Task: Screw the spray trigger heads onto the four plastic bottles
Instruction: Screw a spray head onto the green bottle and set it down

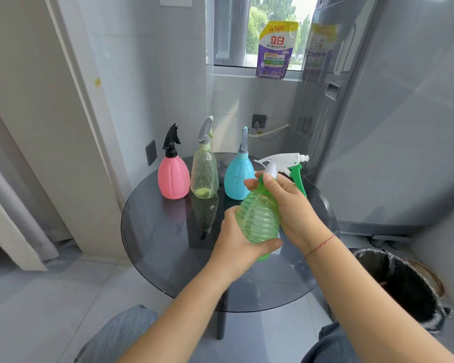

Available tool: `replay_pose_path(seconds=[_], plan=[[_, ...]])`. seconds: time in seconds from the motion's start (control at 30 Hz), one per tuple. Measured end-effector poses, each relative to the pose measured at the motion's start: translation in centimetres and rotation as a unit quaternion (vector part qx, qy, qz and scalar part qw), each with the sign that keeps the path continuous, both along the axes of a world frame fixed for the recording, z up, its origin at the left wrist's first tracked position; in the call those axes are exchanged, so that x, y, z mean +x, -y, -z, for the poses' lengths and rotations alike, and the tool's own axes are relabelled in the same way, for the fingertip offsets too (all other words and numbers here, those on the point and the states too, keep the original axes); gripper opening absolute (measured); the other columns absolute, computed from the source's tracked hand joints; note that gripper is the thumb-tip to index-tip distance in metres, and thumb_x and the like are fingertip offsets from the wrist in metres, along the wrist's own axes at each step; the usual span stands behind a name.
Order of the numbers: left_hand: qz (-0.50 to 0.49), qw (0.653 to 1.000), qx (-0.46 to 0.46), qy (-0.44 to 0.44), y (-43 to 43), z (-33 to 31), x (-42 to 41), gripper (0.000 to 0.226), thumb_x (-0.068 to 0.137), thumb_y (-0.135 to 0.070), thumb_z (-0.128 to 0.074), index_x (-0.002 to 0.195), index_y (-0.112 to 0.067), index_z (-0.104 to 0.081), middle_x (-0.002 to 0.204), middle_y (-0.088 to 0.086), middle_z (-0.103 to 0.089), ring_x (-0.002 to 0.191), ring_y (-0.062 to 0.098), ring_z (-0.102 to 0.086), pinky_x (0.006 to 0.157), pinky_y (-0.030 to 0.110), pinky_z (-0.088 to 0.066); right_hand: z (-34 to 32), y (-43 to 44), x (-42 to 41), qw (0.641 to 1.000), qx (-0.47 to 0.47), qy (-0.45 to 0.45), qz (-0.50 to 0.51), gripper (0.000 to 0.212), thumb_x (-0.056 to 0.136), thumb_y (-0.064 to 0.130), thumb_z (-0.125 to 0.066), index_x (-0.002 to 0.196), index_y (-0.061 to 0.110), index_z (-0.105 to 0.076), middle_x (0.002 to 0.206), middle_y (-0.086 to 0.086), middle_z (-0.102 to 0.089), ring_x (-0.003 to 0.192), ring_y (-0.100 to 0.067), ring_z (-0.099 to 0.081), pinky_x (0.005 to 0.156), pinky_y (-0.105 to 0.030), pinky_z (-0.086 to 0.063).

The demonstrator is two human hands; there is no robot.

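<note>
Glass table [152, 247] carries three capped bottles [204, 171] behind the green bottle [258, 218]; left hand [236, 244] grips its body, right hand [291, 205] pinches the collar beneath the trigger head [281, 161]; probably the last one.

The room is bright with daylight. The light comes in through the window [257, 30] at the back, and the sky outside looks washed out and white. The dark glass table [168, 244] is shiny like a mirror and shows the bottles upside down. The tall grey fridge [378, 113] is shiny too, with a copy of the purple bag [275, 51] on its side. Straight lines bend near the edges. The picture is a little soft and fuzzy.
</note>
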State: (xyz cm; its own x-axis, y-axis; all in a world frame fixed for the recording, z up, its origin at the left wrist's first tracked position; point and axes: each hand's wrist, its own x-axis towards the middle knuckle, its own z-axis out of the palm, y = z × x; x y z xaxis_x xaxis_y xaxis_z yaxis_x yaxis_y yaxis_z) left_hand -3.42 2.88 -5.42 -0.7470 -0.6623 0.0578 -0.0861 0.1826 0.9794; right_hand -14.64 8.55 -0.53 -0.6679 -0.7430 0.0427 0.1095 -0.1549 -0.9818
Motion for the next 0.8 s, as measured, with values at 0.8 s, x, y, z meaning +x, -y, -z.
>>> replay_pose_path(seconds=[0.8], plan=[[-0.014,0.999,0.0,0.03,-1.1,-0.1,0.9,0.094,0.062,-0.037,-0.088,0.136,-0.022,-0.033,0.131,0.0,-0.046,0.118,0.016,-0.053,0.097,0.031,-0.047,1.2,0.2,0.1,0.999,-0.026,0.023,-0.015,0.021,0.094,0.029,-0.055,0.088,0.017,-0.071,0.088,-0.004,-0.074,0.076,-0.022,-0.064,0.074,-0.037,-0.056]])
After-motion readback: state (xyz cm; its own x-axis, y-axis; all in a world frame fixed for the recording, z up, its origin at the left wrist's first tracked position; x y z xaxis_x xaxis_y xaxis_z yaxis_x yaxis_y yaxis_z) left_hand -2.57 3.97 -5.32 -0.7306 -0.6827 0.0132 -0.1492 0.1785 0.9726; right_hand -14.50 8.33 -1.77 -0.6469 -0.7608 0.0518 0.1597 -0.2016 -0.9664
